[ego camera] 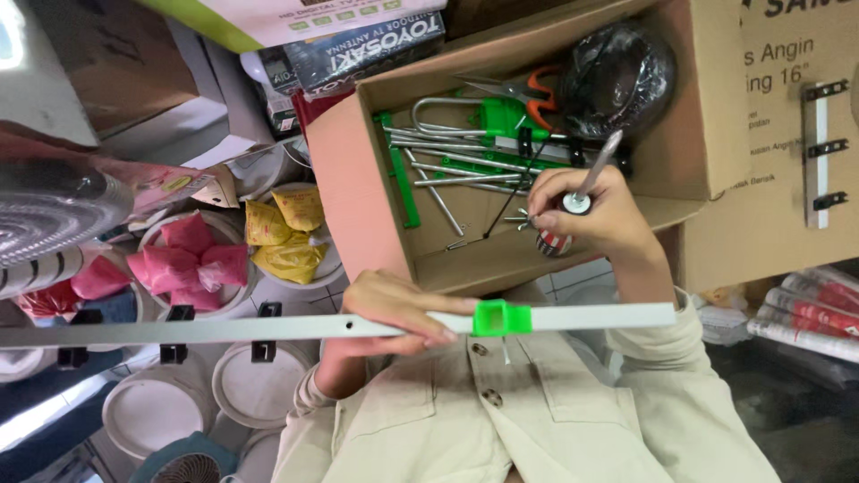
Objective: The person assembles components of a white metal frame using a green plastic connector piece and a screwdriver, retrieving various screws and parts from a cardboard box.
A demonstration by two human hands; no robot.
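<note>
My left hand (394, 309) grips a long pale metal bar (268, 328) held level across my chest. The bar carries a green plastic clip (501, 317) just right of my fingers and several black clips (174, 315) further left. My right hand (595, 215) is shut on a screwdriver (582, 192) with a striped handle; its metal shaft points up and right. The fingertips of that hand also pinch a small metal fastener (522, 217). This hand hovers over the near edge of an open cardboard box (376, 215).
The box holds metal rods (447, 174), green plastic parts (501, 116), orange-handled cutters (537, 89) and a black wrapped round object (617, 76). Bowls of pink packets (192, 264) and yellow packets (286, 237) sit at left, white lids (152, 411) below. A large printed carton (787, 134) stands at right.
</note>
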